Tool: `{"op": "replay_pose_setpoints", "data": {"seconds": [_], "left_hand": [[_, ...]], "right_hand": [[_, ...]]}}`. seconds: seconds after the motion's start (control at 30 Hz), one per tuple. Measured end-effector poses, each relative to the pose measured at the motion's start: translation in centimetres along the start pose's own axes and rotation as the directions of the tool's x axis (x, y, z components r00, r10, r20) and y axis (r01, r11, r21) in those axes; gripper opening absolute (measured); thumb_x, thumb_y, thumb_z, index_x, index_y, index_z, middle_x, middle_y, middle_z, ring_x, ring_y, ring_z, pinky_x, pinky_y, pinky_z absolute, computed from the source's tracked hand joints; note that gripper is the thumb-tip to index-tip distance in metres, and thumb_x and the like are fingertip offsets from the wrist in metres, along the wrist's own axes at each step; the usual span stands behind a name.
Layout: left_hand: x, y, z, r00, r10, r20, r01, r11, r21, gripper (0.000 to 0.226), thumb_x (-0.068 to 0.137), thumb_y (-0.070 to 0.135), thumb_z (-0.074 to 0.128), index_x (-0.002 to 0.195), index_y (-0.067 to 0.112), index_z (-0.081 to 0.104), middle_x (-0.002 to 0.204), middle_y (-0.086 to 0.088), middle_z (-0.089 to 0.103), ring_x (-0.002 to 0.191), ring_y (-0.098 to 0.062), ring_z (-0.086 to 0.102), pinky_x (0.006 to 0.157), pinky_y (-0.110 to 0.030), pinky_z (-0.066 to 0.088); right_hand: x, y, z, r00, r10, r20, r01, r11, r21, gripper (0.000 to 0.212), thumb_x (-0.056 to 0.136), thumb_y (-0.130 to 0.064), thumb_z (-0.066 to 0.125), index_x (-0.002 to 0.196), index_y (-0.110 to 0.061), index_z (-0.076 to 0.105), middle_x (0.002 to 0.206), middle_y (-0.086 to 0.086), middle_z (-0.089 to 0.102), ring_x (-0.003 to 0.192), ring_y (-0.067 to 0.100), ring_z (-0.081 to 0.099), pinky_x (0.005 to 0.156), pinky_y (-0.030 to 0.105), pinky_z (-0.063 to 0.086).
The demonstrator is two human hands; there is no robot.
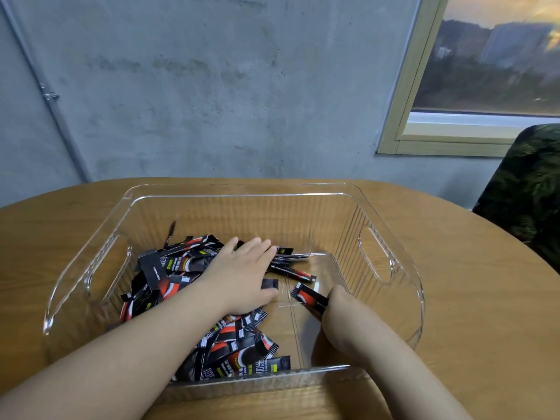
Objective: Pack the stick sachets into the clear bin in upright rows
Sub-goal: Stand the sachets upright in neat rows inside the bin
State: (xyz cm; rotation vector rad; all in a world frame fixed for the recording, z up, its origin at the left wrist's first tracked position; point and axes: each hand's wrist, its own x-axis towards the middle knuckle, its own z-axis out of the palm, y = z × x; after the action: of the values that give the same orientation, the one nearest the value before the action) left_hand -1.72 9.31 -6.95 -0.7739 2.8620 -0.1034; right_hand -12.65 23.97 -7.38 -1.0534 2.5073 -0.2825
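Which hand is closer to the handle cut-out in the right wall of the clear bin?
Right. The right hand is just below the cut-out, gripping one sachet; the left hand rests flat on the sachet pile.

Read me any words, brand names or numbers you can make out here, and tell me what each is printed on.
"INSTANT": small white letters, only roughly legible, on a sachet at the near wall of the clear bin.
Large white characters on that sachet and its neighbours: too blurred to read.
Yellow tags and fine print on the piled sachets: too small to read.
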Motion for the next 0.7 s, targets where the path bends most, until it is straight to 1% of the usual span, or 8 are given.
{"op": "replay_pose_setpoints", "data": {"seconds": [0.1, 0.2, 0.3, 0.37, 0.43, 0.5, 0.6, 0.7], "left_hand": [[0.2, 0.0, 0.3, 0.997, -0.052, 0.050, 0.050, 0.998, 0.033, 0.071, 0.095, 0.055, 0.031, 0.154, 0.022, 0.007, 0.157, 0.001, 0.021, 0.144, -0.019, 0.019, 0.118, -0.042, 0.007], [0.0, 0.3, 0.0, 0.994, -0.092, 0.061, 0.085, 0.990, 0.114, 0.061, 0.098, 0.048, 0.028, 0.152, 0.021, 0.017, 0.151, -0.001, 0.030, 0.138, -0.024, 0.029, 0.117, -0.043, 0.012], [-0.1, 0.4, 0.2, 0.994, -0.098, 0.058, 0.091, 0.990, 0.103, 0.056, 0.100, 0.044, 0.029, 0.147, 0.014, 0.028, 0.149, -0.003, 0.031, 0.139, -0.022, 0.027, 0.117, -0.043, 0.012], [0.0, 0.3, 0.5, 0.997, -0.060, 0.057, 0.058, 0.998, 0.034, 0.055, 0.101, 0.042, 0.030, 0.145, 0.010, 0.028, 0.156, -0.005, 0.019, 0.145, -0.020, 0.016, 0.119, -0.042, 0.008], [0.1, 0.2, 0.7, 0.998, -0.038, 0.054, 0.040, 0.999, -0.036, 0.056, 0.101, 0.044, 0.031, 0.145, 0.010, 0.026, 0.159, -0.005, 0.014, 0.146, -0.018, 0.014, 0.120, -0.040, 0.007], [0.2, 0.0, 1.0, 0.999, -0.027, 0.029, 0.029, 0.997, -0.068, 0.059, 0.100, 0.048, 0.031, 0.148, 0.017, 0.020, 0.156, -0.003, 0.023, 0.143, -0.019, 0.022, 0.118, -0.039, 0.012], [0.4, 0.2, 1.4, 1.000, -0.020, 0.006, 0.020, 0.999, -0.037, 0.063, 0.098, 0.055, 0.028, 0.152, 0.033, 0.004, 0.152, -0.003, 0.028, 0.137, -0.025, 0.028, 0.113, -0.039, 0.019], [0.5, 0.3, 1.5, 0.999, -0.035, -0.011, 0.035, 0.999, -0.023, 0.062, 0.097, 0.057, 0.026, 0.151, 0.038, 0.004, 0.150, -0.004, 0.027, 0.134, -0.027, 0.027, 0.110, -0.040, 0.020]], "right_hand": [[0.1, 0.1, 0.1, 1.000, -0.005, 0.021, 0.005, 1.000, -0.008, 0.018, 0.095, -0.011, 0.041, 0.113, -0.011, 0.040, 0.096, 0.007, 0.055, 0.084, 0.024, 0.054, 0.065, 0.030, 0.038], [0.2, 0.1, 0.4, 0.999, -0.005, 0.051, 0.006, 1.000, -0.006, 0.023, 0.094, -0.017, 0.043, 0.116, -0.013, 0.038, 0.116, 0.012, 0.052, 0.106, 0.030, 0.051, 0.079, 0.035, 0.039], [0.0, 0.1, 0.5, 0.998, -0.044, 0.041, 0.046, 0.997, -0.058, 0.033, 0.093, -0.029, 0.047, 0.121, -0.014, 0.038, 0.128, 0.013, 0.045, 0.121, 0.031, 0.041, 0.098, 0.035, 0.037], [-0.1, 0.2, 0.5, 0.995, -0.096, 0.000, 0.095, 0.987, -0.131, 0.040, 0.093, -0.033, 0.049, 0.126, -0.015, 0.036, 0.133, 0.012, 0.039, 0.127, 0.031, 0.033, 0.104, 0.035, 0.032], [-0.1, 0.1, 0.6, 0.983, -0.180, -0.049, 0.163, 0.957, -0.238, 0.045, 0.094, -0.034, 0.050, 0.132, -0.016, 0.033, 0.135, 0.010, 0.037, 0.128, 0.029, 0.030, 0.106, 0.035, 0.030], [0.1, -0.1, 0.7, 0.970, -0.228, -0.080, 0.198, 0.940, -0.277, 0.048, 0.094, -0.032, 0.050, 0.136, -0.019, 0.032, 0.135, 0.005, 0.037, 0.127, 0.026, 0.033, 0.104, 0.035, 0.033], [0.8, -0.5, 0.6, 0.965, -0.258, -0.050, 0.231, 0.922, -0.310, 0.044, 0.094, -0.025, 0.052, 0.135, -0.016, 0.036, 0.133, 0.005, 0.041, 0.124, 0.025, 0.039, 0.100, 0.033, 0.037], [1.6, -1.1, 0.1, 0.959, -0.284, -0.001, 0.263, 0.889, -0.376, 0.041, 0.092, -0.017, 0.052, 0.131, -0.010, 0.040, 0.130, 0.010, 0.046, 0.121, 0.027, 0.043, 0.098, 0.035, 0.038]]}}
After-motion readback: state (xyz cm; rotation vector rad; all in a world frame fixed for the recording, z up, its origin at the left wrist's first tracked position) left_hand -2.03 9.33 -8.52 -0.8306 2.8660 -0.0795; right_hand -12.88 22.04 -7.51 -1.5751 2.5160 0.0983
